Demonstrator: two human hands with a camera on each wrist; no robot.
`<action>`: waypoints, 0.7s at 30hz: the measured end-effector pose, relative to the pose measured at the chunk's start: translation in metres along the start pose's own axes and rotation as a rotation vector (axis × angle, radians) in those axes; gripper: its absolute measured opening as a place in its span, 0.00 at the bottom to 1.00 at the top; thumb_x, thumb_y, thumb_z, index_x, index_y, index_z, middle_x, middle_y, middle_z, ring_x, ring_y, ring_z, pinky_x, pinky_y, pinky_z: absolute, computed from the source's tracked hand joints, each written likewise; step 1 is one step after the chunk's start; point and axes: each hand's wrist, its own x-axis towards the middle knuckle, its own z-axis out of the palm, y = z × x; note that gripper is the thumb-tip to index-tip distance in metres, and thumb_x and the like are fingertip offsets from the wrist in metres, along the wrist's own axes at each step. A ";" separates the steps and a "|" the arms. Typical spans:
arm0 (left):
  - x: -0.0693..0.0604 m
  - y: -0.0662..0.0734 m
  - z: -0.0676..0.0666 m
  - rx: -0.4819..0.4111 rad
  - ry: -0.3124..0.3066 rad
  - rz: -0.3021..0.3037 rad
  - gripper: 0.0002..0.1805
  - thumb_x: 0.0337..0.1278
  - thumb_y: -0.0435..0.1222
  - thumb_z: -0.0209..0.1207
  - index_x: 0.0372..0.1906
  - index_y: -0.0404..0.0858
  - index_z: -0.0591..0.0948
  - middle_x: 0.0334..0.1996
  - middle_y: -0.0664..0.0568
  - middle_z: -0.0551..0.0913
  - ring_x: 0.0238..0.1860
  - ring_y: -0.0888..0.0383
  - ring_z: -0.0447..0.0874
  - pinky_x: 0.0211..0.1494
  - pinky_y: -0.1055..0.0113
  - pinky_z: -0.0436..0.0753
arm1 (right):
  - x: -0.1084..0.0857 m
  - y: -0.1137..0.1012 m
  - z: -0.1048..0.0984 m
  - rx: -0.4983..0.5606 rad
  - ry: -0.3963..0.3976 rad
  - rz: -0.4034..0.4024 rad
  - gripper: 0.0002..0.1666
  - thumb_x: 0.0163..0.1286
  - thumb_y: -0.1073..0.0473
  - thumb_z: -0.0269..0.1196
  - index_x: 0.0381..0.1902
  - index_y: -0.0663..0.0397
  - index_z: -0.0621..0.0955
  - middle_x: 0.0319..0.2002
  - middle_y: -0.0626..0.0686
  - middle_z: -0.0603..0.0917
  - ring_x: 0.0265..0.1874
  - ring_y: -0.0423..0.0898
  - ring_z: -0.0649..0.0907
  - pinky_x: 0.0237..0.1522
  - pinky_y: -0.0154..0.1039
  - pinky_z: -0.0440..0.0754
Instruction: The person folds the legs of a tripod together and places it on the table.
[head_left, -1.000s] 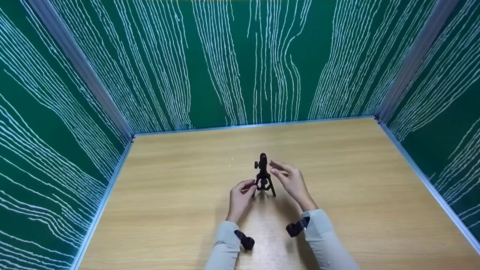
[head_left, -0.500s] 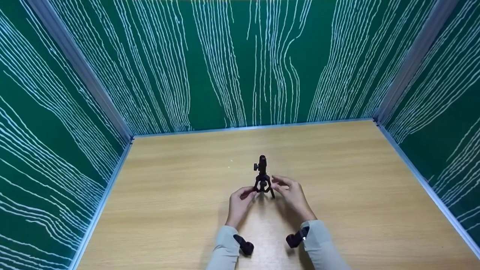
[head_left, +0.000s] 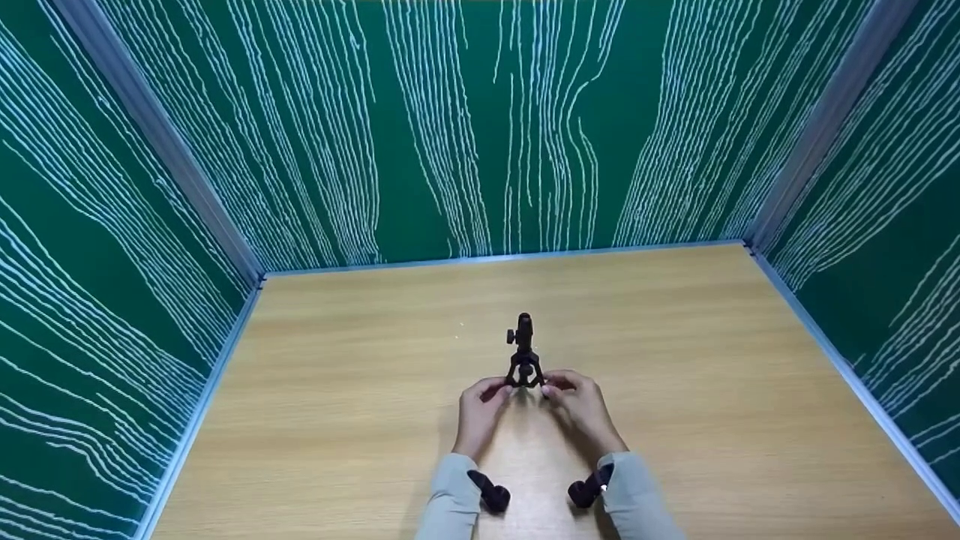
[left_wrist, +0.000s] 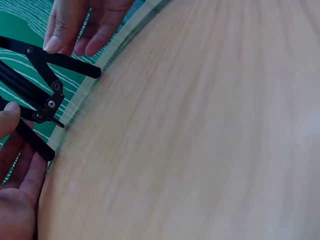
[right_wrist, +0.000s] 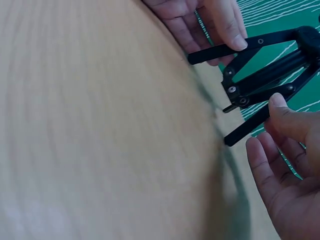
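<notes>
A small black tripod [head_left: 524, 352] stands upright on the wooden table, its legs spread, with a knob on the left of its head. My left hand [head_left: 480, 414] pinches one leg between thumb and fingers; in the left wrist view that leg [left_wrist: 35, 141] runs past the thumb to its foot. On the other side my right hand [head_left: 587, 409] pinches another leg, and the right wrist view shows the thumb laid on that leg [right_wrist: 250, 125]. Hinged braces [right_wrist: 232, 89] join the legs to the centre column. The third leg is mostly hidden.
The light wooden table [head_left: 337, 420] spreads around the tripod. Green panels [head_left: 420, 187] with wavy white lines enclose it at the back and both sides, along a pale metal edge [head_left: 495, 257]. A black wrist camera [head_left: 491, 495] sits on each sleeve.
My right hand has come down from beside the tripod's head to a leg and now pinches it. The left hand stays at its leg.
</notes>
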 end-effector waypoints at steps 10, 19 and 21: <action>-0.004 0.001 -0.001 0.068 0.034 -0.013 0.11 0.55 0.27 0.63 0.43 0.29 0.85 0.42 0.39 0.87 0.46 0.43 0.85 0.48 0.72 0.83 | -0.001 0.010 0.004 -0.095 0.062 -0.016 0.08 0.58 0.66 0.68 0.37 0.62 0.86 0.40 0.58 0.87 0.39 0.46 0.84 0.45 0.31 0.79; 0.003 -0.020 0.000 0.128 0.065 -0.009 0.10 0.55 0.30 0.64 0.42 0.31 0.86 0.41 0.41 0.87 0.45 0.48 0.86 0.48 0.71 0.84 | -0.005 0.017 0.010 -0.089 0.107 -0.030 0.09 0.59 0.64 0.68 0.38 0.62 0.85 0.42 0.59 0.87 0.44 0.50 0.84 0.50 0.34 0.80; 0.006 -0.028 0.000 0.128 0.067 -0.008 0.10 0.55 0.32 0.65 0.43 0.33 0.86 0.42 0.42 0.87 0.46 0.49 0.86 0.49 0.70 0.83 | -0.006 0.018 0.011 -0.074 0.114 -0.032 0.10 0.59 0.64 0.68 0.38 0.62 0.85 0.41 0.59 0.87 0.43 0.49 0.84 0.49 0.31 0.79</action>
